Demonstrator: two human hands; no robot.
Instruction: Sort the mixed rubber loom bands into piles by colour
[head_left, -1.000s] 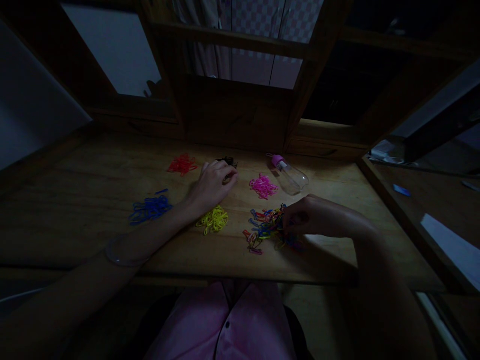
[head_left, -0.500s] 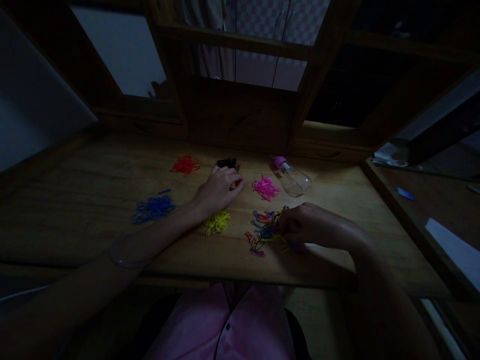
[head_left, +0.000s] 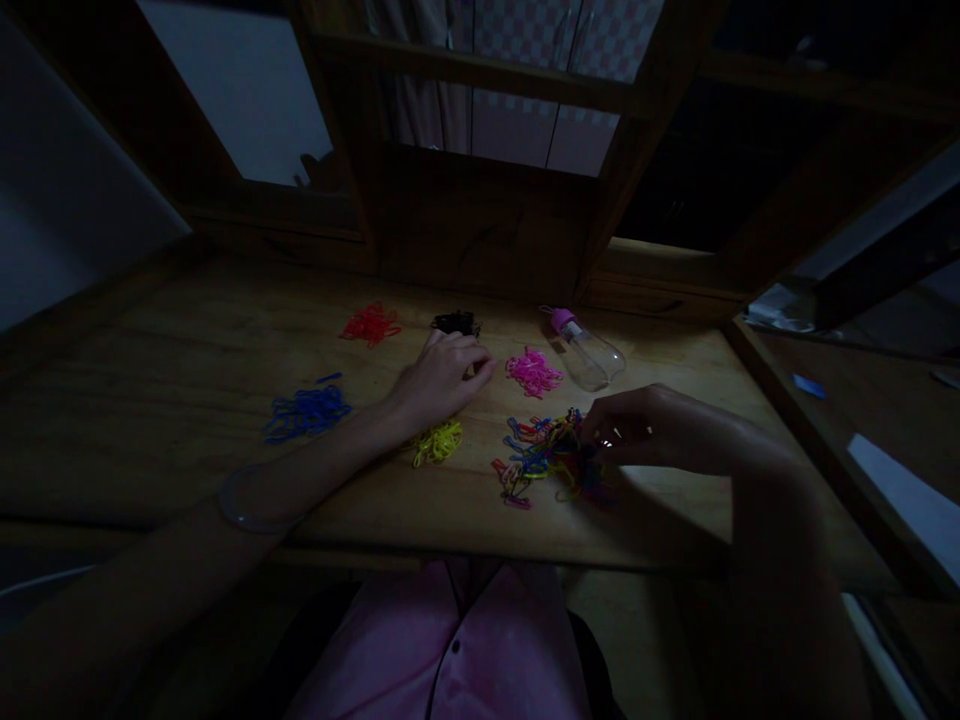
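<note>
My left hand (head_left: 442, 378) rests on the table between the black pile (head_left: 456, 322) and the yellow pile (head_left: 437, 442) of small, thin looped pieces. Its fingers are curled, thumb and forefinger close together; whatever they may hold cannot be made out. At the right side of a mixed-colour heap (head_left: 534, 458) of the same kind of pieces is my right hand (head_left: 634, 425), fingertips pinched down at the heap's edge. Shadow hides what is between those fingertips. A pink pile (head_left: 534, 372) lies just beyond the heap.
A clear bottle with a pink cap (head_left: 592, 355) lies on its side behind the heap. Red (head_left: 370, 324) and blue (head_left: 307, 412) piles are at the left. Wooden shelving (head_left: 480, 235) rises along the back of the table (head_left: 172, 420). The light is dim.
My right hand has shifted right and slightly up from the middle of the mixed heap, uncovering more of it. My left hand has stayed nearly in place.
</note>
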